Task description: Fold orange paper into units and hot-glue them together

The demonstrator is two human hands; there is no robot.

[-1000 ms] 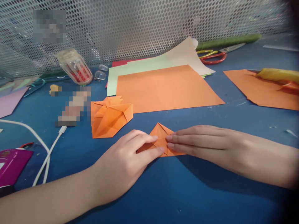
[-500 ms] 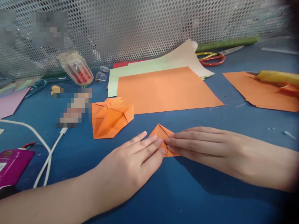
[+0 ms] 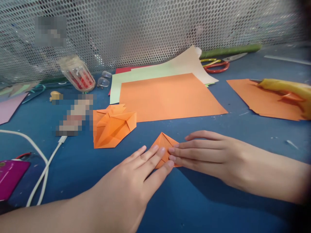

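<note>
A small folded piece of orange paper [image 3: 162, 141] lies on the blue table, its pointed corner facing away from me. My left hand [image 3: 136, 174] rests on its left side with the fingers stretched out, the fingertips touching the paper. From the right, my right hand [image 3: 209, 153] lays extended fingers on the same piece, partly covering it. Beyond my left fingers sit folded orange paper pieces [image 3: 115, 127], overlapping one another. Behind them is a flat orange sheet [image 3: 170, 97], lying over pale green and cream sheets [image 3: 157, 69].
Scissors [image 3: 217, 66] lie behind the sheets. At the right, a yellow-handled tool [image 3: 284, 86] rests on more orange paper [image 3: 252, 98]. A glass jar [image 3: 79, 74], a white cable [image 3: 47, 165] and a magenta object [image 3: 13, 178] are on the left. Metal mesh [image 3: 136, 32] closes the back.
The view has shifted slightly. My left thumb has moved further right along the paper's near edge, and my right index finger has lifted away from the others. The paper stays beneath both hands.
</note>
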